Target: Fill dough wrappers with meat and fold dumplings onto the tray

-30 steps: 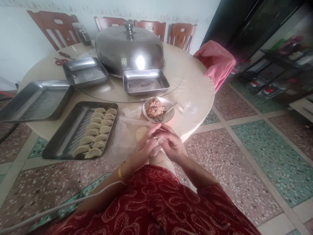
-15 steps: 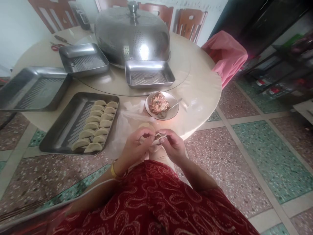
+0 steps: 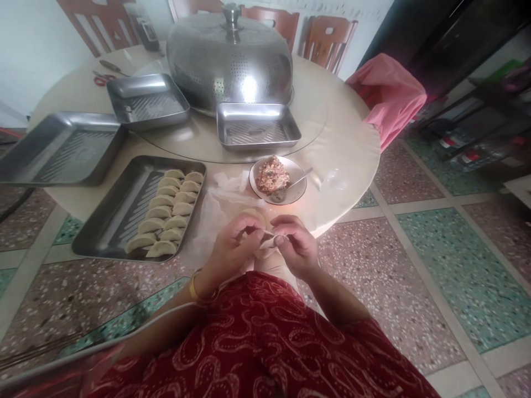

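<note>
Pinching a pale folded dough dumpling (image 3: 265, 239) between both sets of fingertips, I keep my left hand (image 3: 233, 247) and right hand (image 3: 295, 247) together at the round beige table's (image 3: 344, 149) near edge. The seam appears partly sealed. A white bowl of minced filling (image 3: 277, 178) sits just beyond; a steel tray of finished dumplings (image 3: 116, 213) lies left.
</note>
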The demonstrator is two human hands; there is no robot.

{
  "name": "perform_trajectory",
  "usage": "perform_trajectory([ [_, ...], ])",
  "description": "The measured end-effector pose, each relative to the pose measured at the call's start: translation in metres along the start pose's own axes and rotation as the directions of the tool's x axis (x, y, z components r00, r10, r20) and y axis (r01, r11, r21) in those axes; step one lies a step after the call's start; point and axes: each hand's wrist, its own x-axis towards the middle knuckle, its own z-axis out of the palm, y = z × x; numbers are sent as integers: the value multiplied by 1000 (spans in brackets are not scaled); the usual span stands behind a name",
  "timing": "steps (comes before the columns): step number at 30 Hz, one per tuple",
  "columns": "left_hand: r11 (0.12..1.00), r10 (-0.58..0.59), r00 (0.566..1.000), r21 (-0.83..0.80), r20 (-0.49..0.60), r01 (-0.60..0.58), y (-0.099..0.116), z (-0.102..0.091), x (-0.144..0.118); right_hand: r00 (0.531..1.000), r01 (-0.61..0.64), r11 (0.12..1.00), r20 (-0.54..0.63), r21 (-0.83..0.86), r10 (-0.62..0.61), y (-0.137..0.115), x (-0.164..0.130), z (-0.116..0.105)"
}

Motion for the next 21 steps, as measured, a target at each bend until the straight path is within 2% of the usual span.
perform_trajectory([
  [3, 998, 19, 1000, 52, -4, -19, 2, 0, 0, 993, 110, 992, 45, -55, -108, -1, 1, -1],
  [6, 986, 88, 996, 143, -11, -85, 3, -1, 0, 985, 164, 978, 69, -126, -156, -2, 1, 0],
  [13, 985, 117, 992, 124, 37, -121, 8, -1, -2, 994, 105, 976, 44, -192, -98, -8, 0, 1],
  [16, 984, 132, 990, 114, 41, -136, 8, -1, -4, 994, 109, 968, 13, -224, -109, -9, 0, 2],
  [21, 950, 254, 966, 174, 48, -258, 4, 1, -7, 988, 118, 956, -68, -268, -141, -8, -2, 5],
])
